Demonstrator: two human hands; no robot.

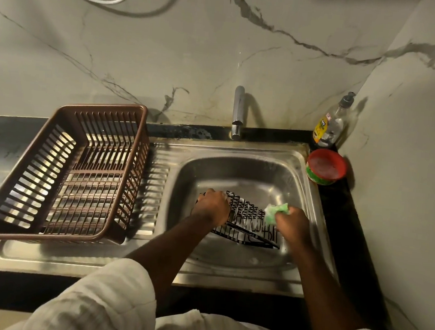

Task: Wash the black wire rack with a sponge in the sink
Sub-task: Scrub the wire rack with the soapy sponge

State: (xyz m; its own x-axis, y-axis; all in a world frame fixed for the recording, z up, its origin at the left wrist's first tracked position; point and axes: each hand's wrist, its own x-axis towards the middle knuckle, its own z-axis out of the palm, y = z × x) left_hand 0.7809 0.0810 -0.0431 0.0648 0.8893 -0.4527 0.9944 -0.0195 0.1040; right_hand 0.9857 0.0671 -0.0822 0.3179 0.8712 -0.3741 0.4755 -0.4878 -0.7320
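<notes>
Sink (238, 151), steel, fills the centre of the frame, with its ribbed draining board to the left. Basket (103, 106), brown and slatted, sits on that board at the left of the frame. Rack (249, 212), black wire streaked with foam, stands tilted in the basin at lower centre. Your left hand (213, 205) grips the rack's left edge, fingers curled round the wire. Your right hand (291, 224), at the rack's right side, is closed round the green sponge (276, 211), which touches the wire. Tap (238, 111) rises at the back rim. Bottle (330, 122) and red tub (326, 167) stand in the right corner.
</notes>
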